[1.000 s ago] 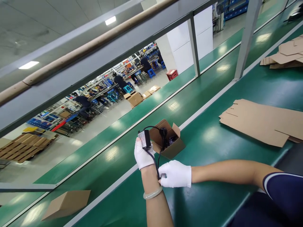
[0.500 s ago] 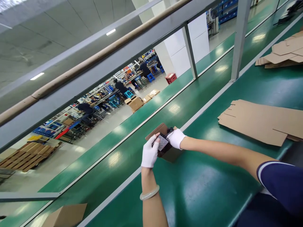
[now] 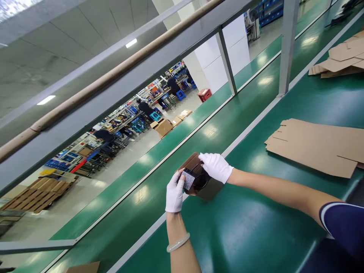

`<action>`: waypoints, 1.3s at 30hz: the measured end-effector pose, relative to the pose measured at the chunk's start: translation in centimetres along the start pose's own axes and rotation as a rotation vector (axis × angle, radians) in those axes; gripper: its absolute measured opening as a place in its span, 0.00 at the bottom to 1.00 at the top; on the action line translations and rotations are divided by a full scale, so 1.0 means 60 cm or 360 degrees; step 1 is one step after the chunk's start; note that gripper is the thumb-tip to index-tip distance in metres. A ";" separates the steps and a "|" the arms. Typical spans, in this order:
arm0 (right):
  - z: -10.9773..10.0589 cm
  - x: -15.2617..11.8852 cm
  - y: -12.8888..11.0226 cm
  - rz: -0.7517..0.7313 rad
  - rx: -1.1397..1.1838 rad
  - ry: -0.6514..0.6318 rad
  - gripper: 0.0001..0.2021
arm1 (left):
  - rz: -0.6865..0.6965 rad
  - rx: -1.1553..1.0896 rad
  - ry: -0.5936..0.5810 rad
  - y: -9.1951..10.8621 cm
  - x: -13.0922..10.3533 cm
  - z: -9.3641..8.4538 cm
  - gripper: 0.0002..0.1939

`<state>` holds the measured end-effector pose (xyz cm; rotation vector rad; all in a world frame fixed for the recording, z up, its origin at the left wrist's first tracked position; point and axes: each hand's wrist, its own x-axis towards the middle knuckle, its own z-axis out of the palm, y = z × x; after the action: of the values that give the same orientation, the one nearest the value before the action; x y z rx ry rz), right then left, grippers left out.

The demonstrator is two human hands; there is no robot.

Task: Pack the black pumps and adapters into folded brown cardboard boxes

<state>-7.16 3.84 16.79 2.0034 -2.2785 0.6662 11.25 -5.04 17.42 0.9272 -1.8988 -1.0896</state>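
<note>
White gloves cover both my hands. My left hand (image 3: 174, 194) grips a black power adapter (image 3: 189, 181) with a printed label facing up, at the near left side of an open brown cardboard box (image 3: 211, 190). A black cable (image 3: 202, 181) curls in the box beside the adapter. My right hand (image 3: 216, 167) is closed over the far right part of the box, its fingertips pinching a stretch of that cable. The box rests at the edge of the green work surface (image 3: 241, 220), its flap standing up behind the adapter.
Flat cardboard blanks (image 3: 313, 146) lie to the right, with another cardboard pile (image 3: 344, 57) beyond. A green conveyor belt (image 3: 142, 193) runs diagonally past the work surface, bearing part of a carton (image 3: 83, 267) at bottom left. A metal post (image 3: 286, 49) stands beside the belt. People sit at distant benches.
My right hand has shifted slightly right and lifted from beside the adapter, drawing the cable with it. The adapter and my left hand have moved a little left and down, exposing more of the box's inside.
</note>
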 end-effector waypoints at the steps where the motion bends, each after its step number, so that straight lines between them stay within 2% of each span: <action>1: 0.002 -0.002 -0.005 -0.0042 0.0028 -0.0103 0.16 | -0.0002 -0.0008 0.0016 -0.005 0.001 -0.002 0.26; 4: 0.005 0.002 -0.018 -0.0206 0.0084 -0.0395 0.14 | 0.0007 0.0026 0.0060 -0.013 0.004 -0.006 0.26; 8: 0.003 0.036 -0.028 -0.0297 0.0092 -0.0738 0.12 | 0.0037 0.0238 0.0003 -0.002 0.009 0.001 0.24; 12: 0.001 0.056 -0.035 -0.0264 -0.0001 -0.0902 0.13 | 0.0088 0.0579 -0.0080 0.016 0.011 0.016 0.26; 14: 0.005 0.049 -0.038 -0.0265 -0.0045 -0.0885 0.16 | 0.0117 0.0746 -0.0169 0.026 0.013 0.024 0.31; 17: 0.015 0.029 -0.039 -0.0306 -0.0067 -0.0765 0.15 | 0.0154 0.1068 -0.0423 0.041 0.022 0.035 0.40; 20: 0.022 0.002 -0.033 -0.0410 -0.0064 -0.0599 0.16 | 0.0151 0.1336 -0.0651 0.051 0.032 0.052 0.38; 22: 0.024 -0.021 -0.025 -0.0466 -0.0081 -0.0504 0.19 | 0.0111 0.1430 -0.0672 0.054 0.036 0.066 0.35; 24: 0.026 -0.047 -0.012 -0.0544 -0.0071 -0.0341 0.20 | 0.0049 0.1488 -0.0597 0.056 0.039 0.082 0.32; 27: 0.031 -0.077 0.020 -0.0686 0.0183 -0.0069 0.14 | -0.0048 0.1573 -0.0499 0.059 0.043 0.103 0.30; 28: 0.034 -0.080 0.035 -0.0621 0.0359 0.0025 0.13 | -0.0073 0.1595 -0.0487 0.061 0.045 0.110 0.29; 29: 0.036 -0.078 0.051 -0.0447 0.0587 0.0120 0.13 | -0.0094 0.1612 -0.0484 0.063 0.046 0.116 0.29; 32: 0.048 -0.040 0.099 0.0297 0.1238 0.0362 0.17 | -0.0117 0.1628 -0.0543 0.064 0.046 0.129 0.30; 34: 0.062 -0.001 0.117 0.0496 0.1456 0.0283 0.18 | -0.0102 0.1608 -0.0623 0.060 0.044 0.134 0.29; 36: 0.078 0.034 0.117 0.0435 0.1553 0.0068 0.18 | -0.0085 0.1560 -0.0694 0.052 0.041 0.136 0.31; 39: 0.101 0.060 0.092 0.0309 0.1697 -0.0175 0.20 | -0.0114 0.1439 -0.0763 0.038 0.043 0.132 0.34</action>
<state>-11.52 -1.16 10.78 2.1159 -2.4308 2.1961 2.77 -3.55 17.25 1.2835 -2.8654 -0.4626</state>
